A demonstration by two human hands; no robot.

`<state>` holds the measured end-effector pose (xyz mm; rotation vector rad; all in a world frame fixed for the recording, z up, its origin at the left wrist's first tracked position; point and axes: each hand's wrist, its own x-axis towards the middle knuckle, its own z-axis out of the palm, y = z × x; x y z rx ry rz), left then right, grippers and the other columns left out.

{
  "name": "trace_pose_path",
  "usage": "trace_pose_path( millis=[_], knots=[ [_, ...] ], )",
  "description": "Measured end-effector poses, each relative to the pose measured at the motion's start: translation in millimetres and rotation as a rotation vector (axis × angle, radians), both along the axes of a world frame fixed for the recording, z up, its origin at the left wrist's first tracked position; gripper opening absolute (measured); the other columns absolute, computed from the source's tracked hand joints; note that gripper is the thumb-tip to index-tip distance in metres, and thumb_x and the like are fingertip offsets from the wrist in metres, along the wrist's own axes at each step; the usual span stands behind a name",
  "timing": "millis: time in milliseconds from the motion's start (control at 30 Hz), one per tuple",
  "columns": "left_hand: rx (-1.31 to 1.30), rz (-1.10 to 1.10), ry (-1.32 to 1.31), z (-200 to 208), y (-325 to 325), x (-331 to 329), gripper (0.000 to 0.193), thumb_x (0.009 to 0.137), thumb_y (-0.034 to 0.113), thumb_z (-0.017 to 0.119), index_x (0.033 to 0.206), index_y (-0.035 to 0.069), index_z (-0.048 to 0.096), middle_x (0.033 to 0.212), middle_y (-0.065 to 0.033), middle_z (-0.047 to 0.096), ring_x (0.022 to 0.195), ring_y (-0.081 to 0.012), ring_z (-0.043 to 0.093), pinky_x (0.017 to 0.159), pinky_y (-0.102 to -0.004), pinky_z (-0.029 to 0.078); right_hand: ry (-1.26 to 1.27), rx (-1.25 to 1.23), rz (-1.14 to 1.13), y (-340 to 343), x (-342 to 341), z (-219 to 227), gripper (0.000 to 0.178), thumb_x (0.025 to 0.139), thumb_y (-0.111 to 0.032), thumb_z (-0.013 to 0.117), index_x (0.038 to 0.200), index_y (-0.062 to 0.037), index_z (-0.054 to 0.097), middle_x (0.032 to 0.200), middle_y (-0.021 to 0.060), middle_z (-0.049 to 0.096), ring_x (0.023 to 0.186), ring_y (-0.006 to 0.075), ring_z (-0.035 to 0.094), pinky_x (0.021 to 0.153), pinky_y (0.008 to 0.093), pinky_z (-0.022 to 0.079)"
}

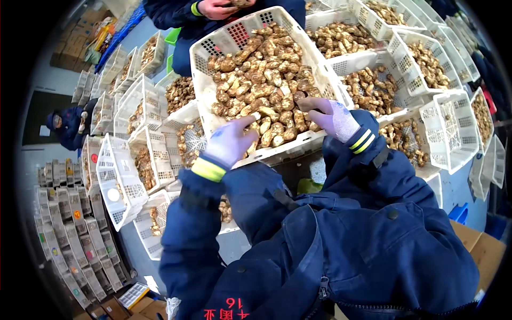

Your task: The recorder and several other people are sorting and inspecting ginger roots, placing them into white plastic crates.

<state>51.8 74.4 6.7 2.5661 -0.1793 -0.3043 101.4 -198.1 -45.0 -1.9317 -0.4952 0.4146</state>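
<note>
A large white plastic crate (205,109) stands tilted in front of me, heaped with brown-and-cream mushrooms (261,80) that look like matsutake. My left hand (230,141), in a pale lavender glove, reaches over its near left part. Its curved fingers are apart and touch mushrooms at the near edge of the heap. On the right side, my right hand (336,120), gloved alike with dirty fingertips, has its fingers stretched over the mushrooms. I see nothing clearly held in either hand; the undersides of the fingers are hidden.
Smaller white crates with mushrooms stand on the left (144,165) and right (368,85). Across from me a co-worker's hand (217,9) holds something brown. Another person (69,125) sits at far left. Stacked grey bins (74,224) are at lower left, a cardboard box (482,253) at lower right.
</note>
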Motion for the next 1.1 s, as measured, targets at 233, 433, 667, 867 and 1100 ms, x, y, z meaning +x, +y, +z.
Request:
trace_pose_path(
  millis=[233,433,667,867,1100],
  knots=[
    [0.662,-0.463,0.368,-46,-51,59,0.062,0.070,0.047,0.071,0.112,0.003,0.059,0.110,-0.0217,0.058,0.103,-0.0340,0.058,0.086,-0.0425,0.048,0.030,-0.060,-0.017,4,-7,17,0.035,0.088,-0.014,0.049,0.121,-0.0073,0.057,0.101,0.0139,0.065,0.092,0.0200,0.062,0.082,0.0312,0.048],
    [0.823,-0.507,0.359,-45,-67,65,0.050,0.066,0.028,0.075,0.110,0.011,0.061,0.110,-0.0189,0.058,0.100,-0.0355,0.060,0.083,-0.0426,0.049,-0.148,-0.014,-0.037,2,-4,-10,0.034,0.088,-0.013,0.049,0.120,-0.0059,0.058,0.105,0.0144,0.065,0.094,0.0243,0.063,0.082,0.0327,0.049],
    [0.790,-0.442,0.305,-50,-50,56,0.052,0.068,0.020,0.072,0.118,0.016,0.060,0.110,-0.0159,0.057,0.101,-0.0328,0.059,0.086,-0.0407,0.049,-0.099,0.008,-0.005,4,-5,-8,0.034,0.087,-0.012,0.050,0.119,-0.0046,0.058,0.109,0.0139,0.064,0.102,0.0249,0.062,0.088,0.0316,0.047],
    [0.650,-0.299,0.315,-54,-45,61,0.046,0.061,0.025,0.078,0.106,0.016,0.068,0.108,-0.0155,0.059,0.099,-0.0308,0.060,0.086,-0.0391,0.049,-0.103,-0.012,-0.043,6,-4,-8,0.035,0.085,-0.019,0.050,0.117,-0.0091,0.060,0.107,0.0175,0.064,0.101,0.0313,0.060,0.088,0.0374,0.047],
    [0.281,-0.152,0.131,-52,-16,68,0.041,0.058,0.015,0.079,0.098,0.007,0.070,0.087,-0.0119,0.065,0.077,-0.0248,0.063,0.072,-0.0343,0.051,-0.068,-0.023,-0.027,4,-3,-4,0.034,0.087,-0.013,0.050,0.119,-0.0060,0.058,0.106,0.0140,0.065,0.099,0.0243,0.062,0.086,0.0318,0.047]
  ],
)
